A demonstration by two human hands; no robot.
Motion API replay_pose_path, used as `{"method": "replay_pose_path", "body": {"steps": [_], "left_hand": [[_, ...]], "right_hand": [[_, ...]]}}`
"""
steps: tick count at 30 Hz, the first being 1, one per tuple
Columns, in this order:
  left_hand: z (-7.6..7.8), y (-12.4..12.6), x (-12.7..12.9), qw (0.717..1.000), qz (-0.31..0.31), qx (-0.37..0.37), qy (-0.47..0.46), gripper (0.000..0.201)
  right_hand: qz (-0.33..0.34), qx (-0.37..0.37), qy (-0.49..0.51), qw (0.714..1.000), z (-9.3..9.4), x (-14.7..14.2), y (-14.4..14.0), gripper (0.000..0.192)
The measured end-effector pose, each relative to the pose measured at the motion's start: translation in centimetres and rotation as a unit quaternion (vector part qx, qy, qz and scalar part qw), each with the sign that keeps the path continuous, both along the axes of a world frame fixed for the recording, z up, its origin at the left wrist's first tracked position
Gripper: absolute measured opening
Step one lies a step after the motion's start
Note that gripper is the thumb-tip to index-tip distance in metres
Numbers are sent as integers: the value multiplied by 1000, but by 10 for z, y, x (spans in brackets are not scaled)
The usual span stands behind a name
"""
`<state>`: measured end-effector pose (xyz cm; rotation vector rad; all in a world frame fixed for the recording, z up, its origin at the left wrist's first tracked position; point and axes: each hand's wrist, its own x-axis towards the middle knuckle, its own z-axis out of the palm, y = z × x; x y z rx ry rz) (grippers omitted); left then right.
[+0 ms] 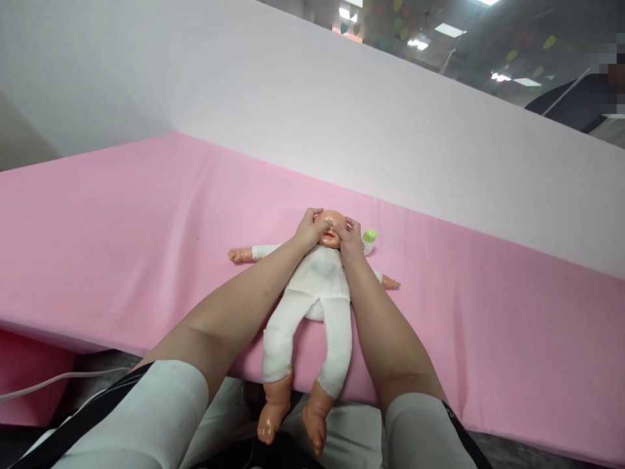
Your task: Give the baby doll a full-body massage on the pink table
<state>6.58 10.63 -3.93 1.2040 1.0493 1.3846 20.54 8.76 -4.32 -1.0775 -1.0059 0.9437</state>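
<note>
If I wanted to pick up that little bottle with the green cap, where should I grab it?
Probably by the green cap of the baby bottle, coming from the right. It sits just beside the doll's head, and the right hand covers its left side, leaving the cap and right side free.

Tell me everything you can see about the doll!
The doll looks like a plastic baby in a white top and white leggings, with bare peach hands and feet. It lies face up on the pink sheet, arms spread wide, feet hanging over the near edge. The left hand and right hand both press fingers on its face, hiding most of it. A small bottle with a green cap sits beside its head.
</note>
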Motion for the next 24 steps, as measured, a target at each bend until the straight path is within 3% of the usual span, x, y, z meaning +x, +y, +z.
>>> {"method": "replay_pose_path", "body": {"steps": [8,15,19,24], "left_hand": [[-3,3,2,997,51,16,53,53],[-3,11,0,996,18,-30,-80,40],[-1,11,-3,993,-9,-41,-109,42],[-4,10,-3,996,-2,-6,-93,42]], "right_hand": [[-7,-12,6,1000,3,-3,2,65],[45,5,86,995,-5,2,8,52],[85,-13,100,991,-8,10,8,61],[71,13,66,995,-10,9,9,62]]}}
